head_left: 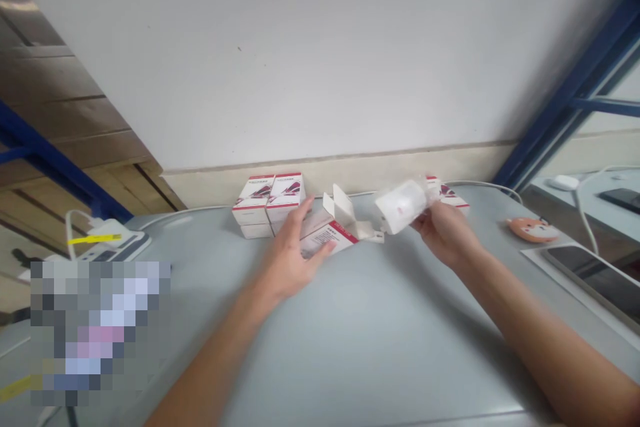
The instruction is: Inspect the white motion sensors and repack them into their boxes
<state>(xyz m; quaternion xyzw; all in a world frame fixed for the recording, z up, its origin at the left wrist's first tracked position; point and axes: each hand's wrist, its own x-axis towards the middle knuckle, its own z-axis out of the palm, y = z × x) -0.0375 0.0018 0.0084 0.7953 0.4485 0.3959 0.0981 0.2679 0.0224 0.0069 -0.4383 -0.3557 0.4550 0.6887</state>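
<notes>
The left hand [290, 250] lies open and spread, its fingers [320, 250] resting on the near face of an open white box [330, 233] with a red stripe and upright flaps. They touch the box without closing around it. The box lies tilted on the grey counter [360, 327], just in front of a stack of white boxes [269, 203] with red printing, set two wide and at least two high.

The right hand [443, 233] is raised a little above the counter, its fingers [425, 227] curled around one end of a white object wrapped in clear plastic [403, 205], holding it just beside the flaps of the open box. The object may be a small bottle or roll, though glare and blur make that hard to tell. Another white box [449, 195] sits behind that hand, near the wall [300, 47].

Farther right on the counter are an orange animal-shaped pad [533, 230] and a dark tablet [595, 280], and a white cable [480, 183] runs along the back edge. To the left sits a white device with a yellow tag [107, 247], and a pixelated patch [100, 333] covers the lower left corner
</notes>
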